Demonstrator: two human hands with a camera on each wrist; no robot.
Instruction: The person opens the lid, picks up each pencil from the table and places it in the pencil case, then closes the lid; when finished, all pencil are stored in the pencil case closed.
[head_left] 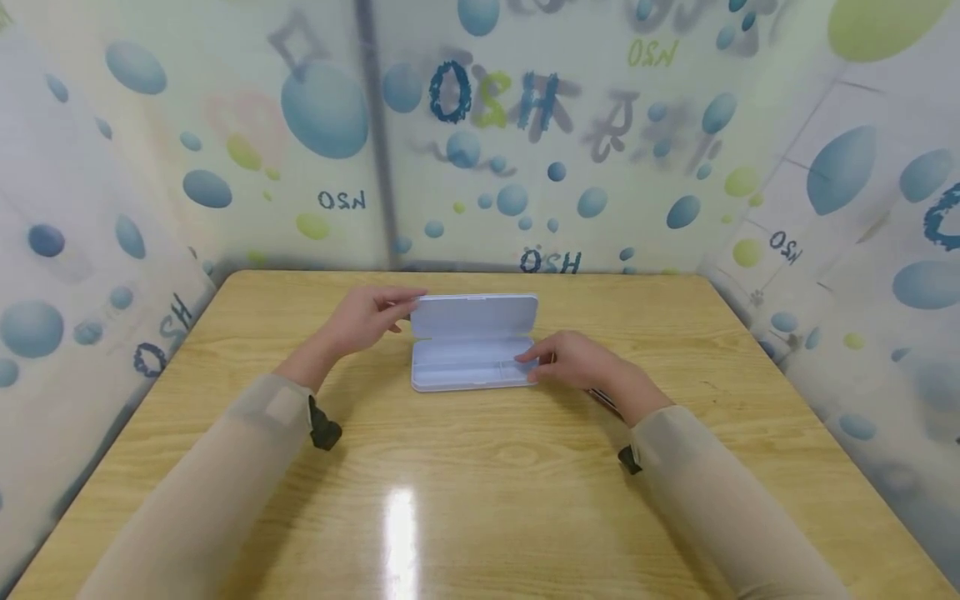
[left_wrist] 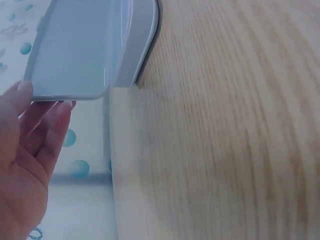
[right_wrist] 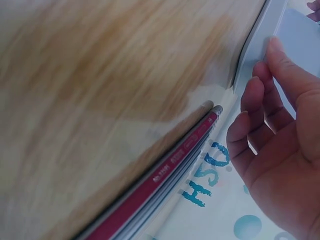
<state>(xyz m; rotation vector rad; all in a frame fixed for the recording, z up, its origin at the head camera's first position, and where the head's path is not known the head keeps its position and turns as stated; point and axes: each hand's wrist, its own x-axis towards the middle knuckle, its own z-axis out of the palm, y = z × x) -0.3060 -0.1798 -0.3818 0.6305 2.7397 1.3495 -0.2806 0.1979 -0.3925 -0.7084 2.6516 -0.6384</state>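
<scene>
A pale bluish-white pencil case (head_left: 453,353) lies open on the table, its lid (head_left: 475,317) tilted up at the back. Nothing shows inside, though my right fingers cover part of its right end, near a small divider. My left hand (head_left: 366,318) pinches the lid's left edge; in the left wrist view the thumb is on the inner face and the fingers are behind. At the other end my right hand (head_left: 577,360) grips the base's right wall between thumb and fingers. Pencils (right_wrist: 167,167), one of them red, lie beside the case, partly under my right wrist in the head view.
The wooden table (head_left: 480,467) has its far edge just behind the case. Walls patterned with blue and green dots (head_left: 325,111) and lettering rise behind it and at both sides. Dark straps (head_left: 325,425) are on both wrists.
</scene>
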